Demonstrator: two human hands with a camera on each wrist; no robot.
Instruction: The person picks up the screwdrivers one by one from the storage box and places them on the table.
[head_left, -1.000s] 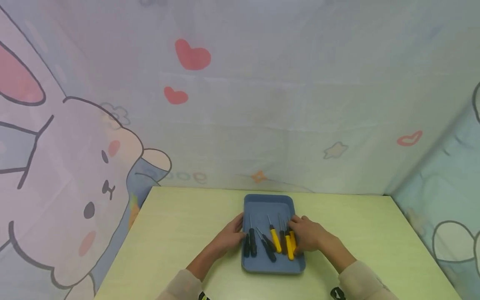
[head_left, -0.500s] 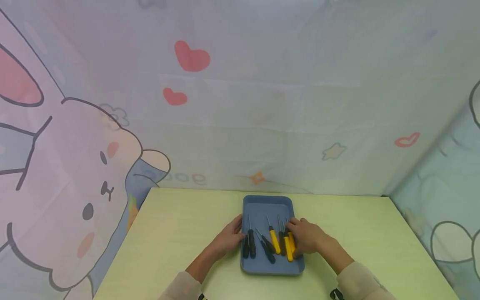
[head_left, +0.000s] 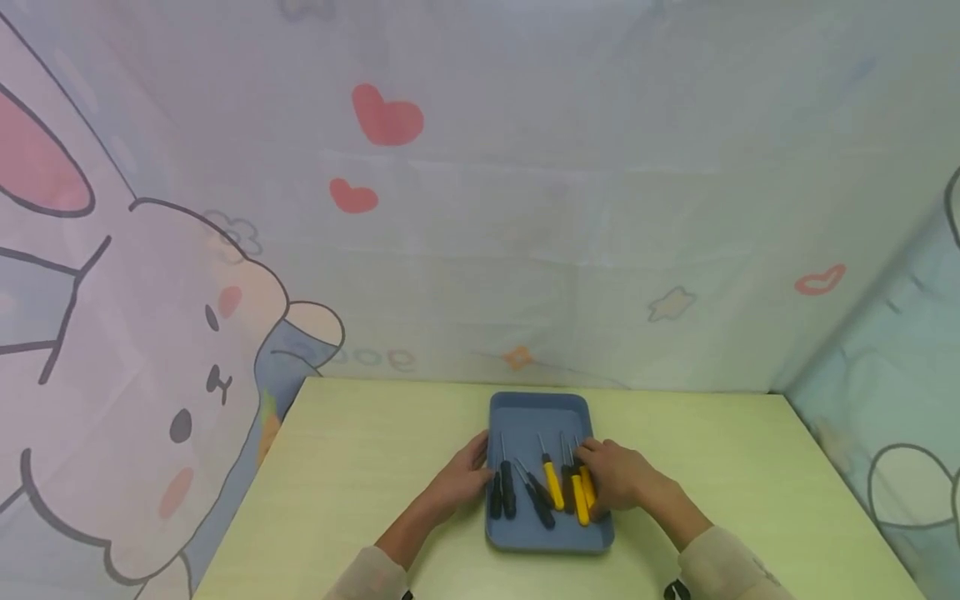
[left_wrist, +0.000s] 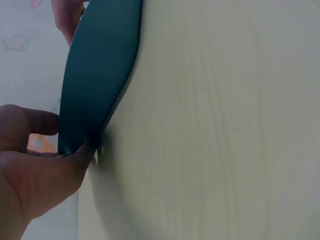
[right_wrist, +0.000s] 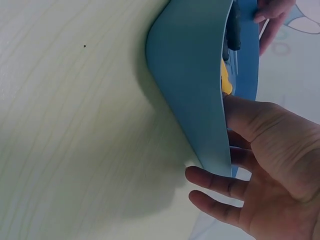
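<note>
A blue-grey tray [head_left: 551, 542] holds several screwdrivers, some black and some yellow, at the middle of the table. At its left side my left hand [head_left: 459, 479] holds the tray, thumb at the rim and fingers against the outer wall. My right hand [head_left: 618, 475] reaches over the right rim, thumb and first fingers around a yellow screwdriver [head_left: 588, 487] at that edge. The right wrist view shows the ring and little fingers [right_wrist: 215, 207] outside the wall. Another yellow screwdriver [head_left: 580, 498] lies beside it. Two black screwdrivers [head_left: 508, 492] lie near the left wall.
The tray stands on a pale wood-grain table [head_left: 360, 467]. Behind and at both sides hangs a printed cloth [head_left: 525, 208] with hearts and a rabbit, meeting the table's back edge.
</note>
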